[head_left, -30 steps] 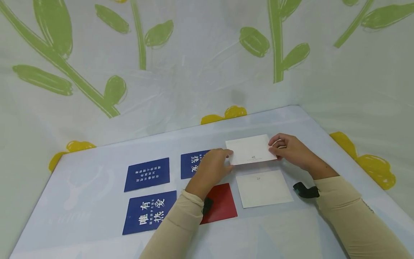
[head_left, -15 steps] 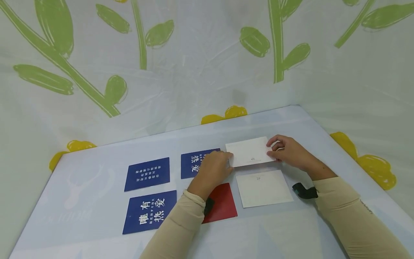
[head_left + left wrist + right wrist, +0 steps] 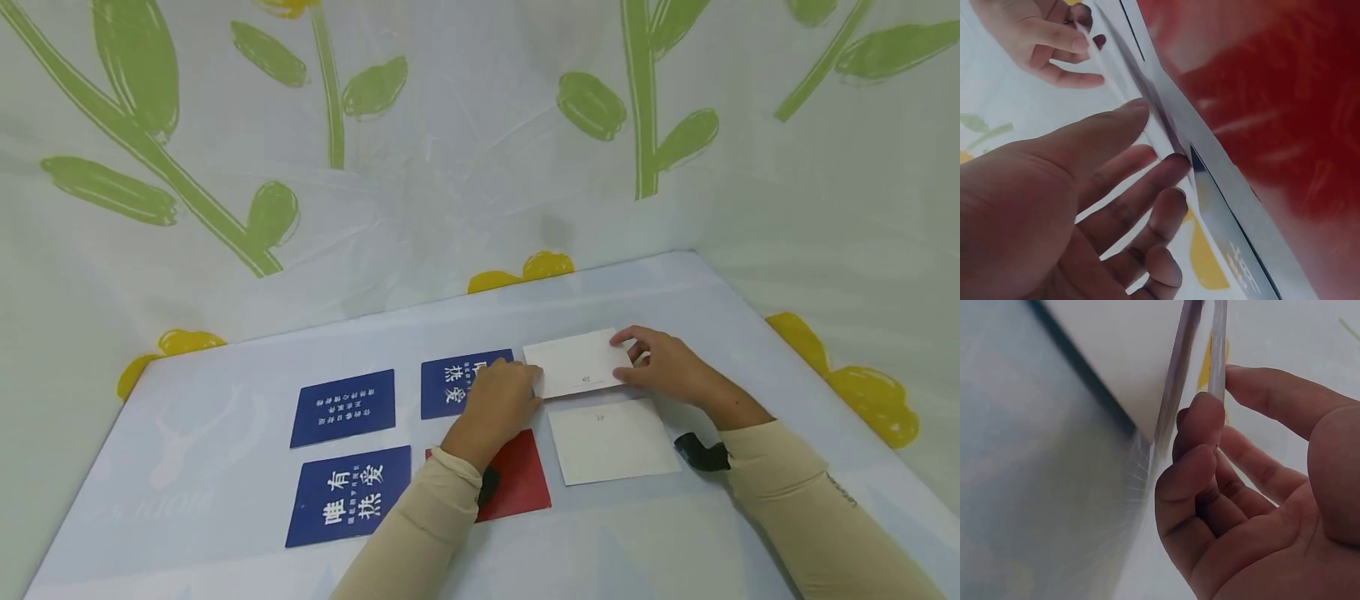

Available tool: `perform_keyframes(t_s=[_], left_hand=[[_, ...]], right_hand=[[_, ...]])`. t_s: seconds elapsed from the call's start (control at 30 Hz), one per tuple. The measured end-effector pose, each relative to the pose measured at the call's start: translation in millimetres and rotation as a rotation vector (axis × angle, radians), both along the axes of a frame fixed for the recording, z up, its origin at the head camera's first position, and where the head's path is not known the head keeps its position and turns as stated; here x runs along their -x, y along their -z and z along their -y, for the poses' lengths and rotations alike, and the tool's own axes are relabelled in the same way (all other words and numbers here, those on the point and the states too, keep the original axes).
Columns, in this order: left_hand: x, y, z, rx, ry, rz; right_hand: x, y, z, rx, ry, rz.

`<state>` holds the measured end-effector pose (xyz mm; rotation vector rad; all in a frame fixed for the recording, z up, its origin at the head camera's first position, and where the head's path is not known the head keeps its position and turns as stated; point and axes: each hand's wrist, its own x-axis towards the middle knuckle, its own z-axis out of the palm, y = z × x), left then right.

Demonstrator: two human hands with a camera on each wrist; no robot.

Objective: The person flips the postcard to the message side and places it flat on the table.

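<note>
Between my two hands is a white card (image 3: 573,360) with a small printed mark, raised a little at its near edge. My left hand (image 3: 498,408) pinches its left edge between thumb and fingers; the left wrist view shows the card (image 3: 1124,75) edge-on there. With thumb and curled fingers, my right hand (image 3: 667,367) holds the right edge, seen as a thin strip in the right wrist view. A second white card (image 3: 611,442) lies flat just nearer to me. Left of that is a red card (image 3: 521,475), partly covered by my left wrist.
Three blue cards with white characters lie on the left: a near blue card (image 3: 348,500), a far-left blue card (image 3: 343,408), and a blue card (image 3: 442,383) partly behind my left hand. The pale table (image 3: 187,467) meets a leaf-patterned wall (image 3: 450,208) at the back.
The held white card has come slightly down and toward me, close above the second white card. My right hand has shifted a little left with it. The other cards stay put.
</note>
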<state>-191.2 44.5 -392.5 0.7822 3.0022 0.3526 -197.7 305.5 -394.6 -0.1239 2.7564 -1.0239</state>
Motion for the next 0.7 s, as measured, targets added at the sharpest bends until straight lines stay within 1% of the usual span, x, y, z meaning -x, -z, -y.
perform_keyframes(t_s=[0.2, 0.3, 0.57, 0.7], left_hand=[[2.2, 5.5, -2.5, 0.021, -0.004, -0.023], [2.7, 6.6, -4.5, 0.037, -0.006, -0.020], [1.2, 5.9, -6.2, 0.064, -0.010, -0.028], [0.2, 5.6, -5.5, 0.089, -0.007, -0.041]], right_hand=[[-0.6, 2.1, 4.8, -0.080, -0.021, 0.000], [-1.8, 2.9, 5.2, -0.110, -0.025, 0.006], [-2.4, 6.9, 8.3, -0.158, -0.049, -0.026], [-3.0, 5.5, 12.9, -0.184, -0.048, -0.027]])
